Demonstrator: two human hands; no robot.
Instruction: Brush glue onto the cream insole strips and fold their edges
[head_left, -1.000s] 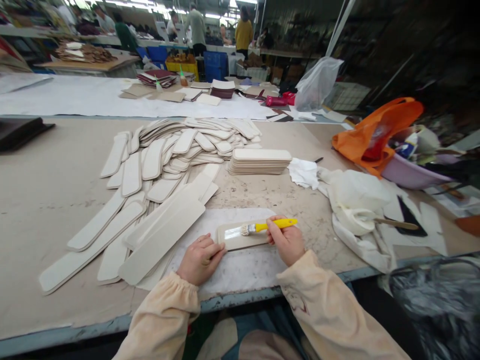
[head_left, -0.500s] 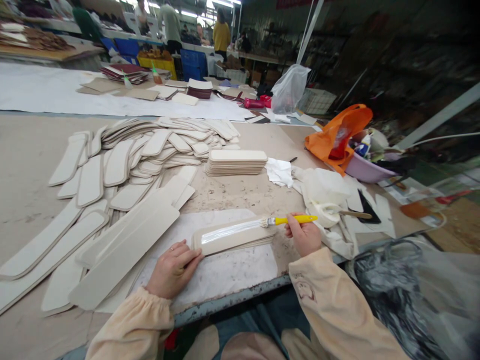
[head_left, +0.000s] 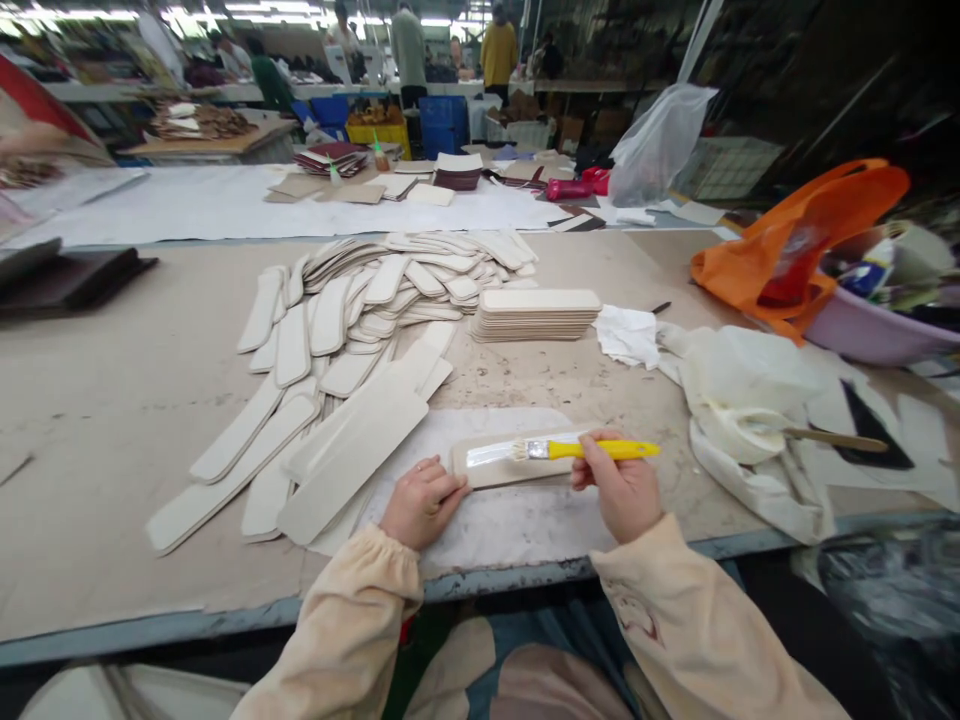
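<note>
A flat beige strip with rounded ends lies on white paper in front of me, atop what looks like more of the same. Wet, glossy white coating shows along its middle. My left hand has curled fingers, its thumb and fingertips gripping the strip's left end. In my right hand is a yellow-handled paintbrush, pinched by the handle. Its pale bristles touch the coated face, pointing left. The strip's right end is partly hidden behind my right hand.
Left of the paper lies a loose heap of beige strips; behind it stands a neat stack. To the right are a white cloth with a wooden stick, an orange bag and a lilac basin. People stand far back.
The brush has slid left along the strip, away from its right part. My view has turned left, so the table's contents appear farther right. The left hand still grips the strip's left end.
</note>
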